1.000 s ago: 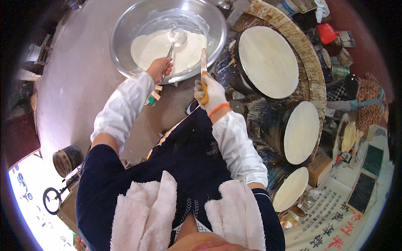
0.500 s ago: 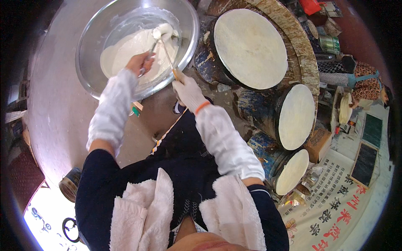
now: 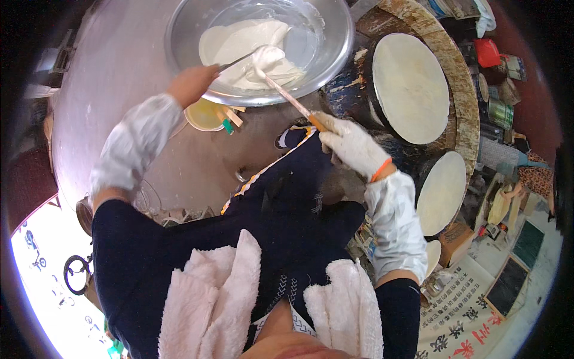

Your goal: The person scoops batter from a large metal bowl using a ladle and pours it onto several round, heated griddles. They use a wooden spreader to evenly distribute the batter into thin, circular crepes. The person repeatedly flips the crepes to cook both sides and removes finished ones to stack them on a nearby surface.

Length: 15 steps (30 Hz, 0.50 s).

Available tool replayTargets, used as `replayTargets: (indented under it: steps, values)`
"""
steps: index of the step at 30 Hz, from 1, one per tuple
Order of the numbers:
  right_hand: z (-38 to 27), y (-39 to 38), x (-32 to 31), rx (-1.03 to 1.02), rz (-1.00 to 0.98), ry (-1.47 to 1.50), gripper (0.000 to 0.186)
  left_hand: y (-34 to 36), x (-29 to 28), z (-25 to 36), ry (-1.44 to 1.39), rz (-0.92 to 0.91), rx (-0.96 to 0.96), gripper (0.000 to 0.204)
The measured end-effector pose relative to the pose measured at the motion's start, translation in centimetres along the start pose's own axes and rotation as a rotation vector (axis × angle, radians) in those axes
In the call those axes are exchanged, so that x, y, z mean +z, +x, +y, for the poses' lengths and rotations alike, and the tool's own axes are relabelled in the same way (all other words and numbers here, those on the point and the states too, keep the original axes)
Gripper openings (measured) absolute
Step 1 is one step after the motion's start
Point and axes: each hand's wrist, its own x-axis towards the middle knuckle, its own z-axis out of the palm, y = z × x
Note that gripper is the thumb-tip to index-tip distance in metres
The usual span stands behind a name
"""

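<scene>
My bare left hand [image 3: 194, 81] grips the metal handle of a ladle [image 3: 237, 60] at the near left rim of a steel basin [image 3: 176, 42]. The ladle's head, heaped with white batter [image 3: 269, 55], is in the basin. My right hand [image 3: 350, 143], in a white glove with an orange cuff, holds the orange handle of a long stick tool [image 3: 287, 96], whose pale tip meets the batter by the ladle. Right of the basin a round griddle [image 3: 411, 87] carries a thin pale sheet of batter.
More griddles [image 3: 442, 188] line the right side in a stained curved surround [image 3: 463, 102]. Under the basin are a yellowish bowl [image 3: 197, 119] and wooden pieces [image 3: 234, 118]. A co-worker in patterned clothing [image 3: 535, 179] is at the far right. A cardboard box [image 3: 457, 242] and bucket [image 3: 84, 212] are lower down.
My left hand and ladle have moved left. My right hand has shifted right, its tool now slanting more. The view has shifted, and the batter in the basin has changed shape.
</scene>
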Motion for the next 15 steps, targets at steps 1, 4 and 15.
replayTargets:
  steps: [1, 4, 15]
  values:
    - [-0.1, 0.8, -0.6, -0.022, -0.034, -0.056, 0.049, 2.4, 1.1, 0.1, 0.065, -0.039, 0.026, 0.032]
    - [-2.2, 1.9, -2.8, -0.062, -0.08, -0.248, 0.048, 8.1, 4.7, -1.5, 0.142, -0.13, 0.04, 0.029]
    - [-2.4, 10.0, -3.9, 0.151, -0.115, -0.193, 0.048, 7.8, 5.8, -6.1, -0.709, -0.803, -0.348, 0.033]
